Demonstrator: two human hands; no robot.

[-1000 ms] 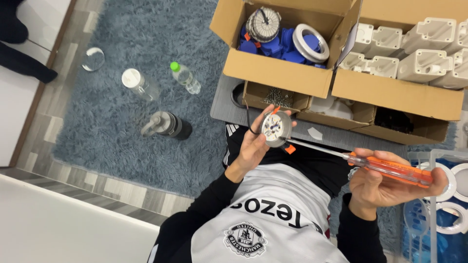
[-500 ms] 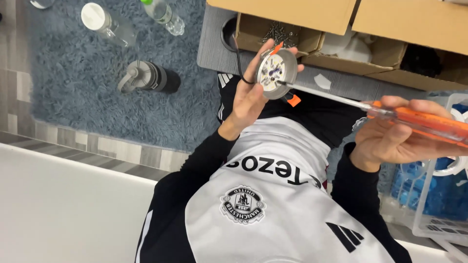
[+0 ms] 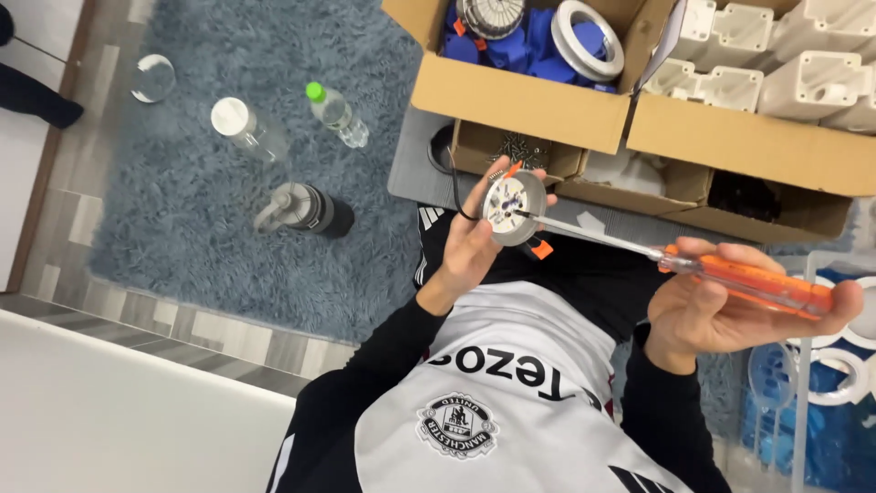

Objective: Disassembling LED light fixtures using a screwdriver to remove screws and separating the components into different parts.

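My left hand (image 3: 474,242) cupped the round lamp fitting (image 3: 514,207) above my lap while my right hand (image 3: 721,306) gripped the orange-handled screwdriver (image 3: 693,271), tip on its face, mid-screwing; next, I judged, called for steady pressure and turning

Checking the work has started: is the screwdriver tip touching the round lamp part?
Yes, the screwdriver in the right hand has its tip on the face of the round lamp part held by the left hand.

The white moulded parts (image 3: 803,64) run off the top edge, and the screwdriver tip's (image 3: 518,214) seating is too small to tell.
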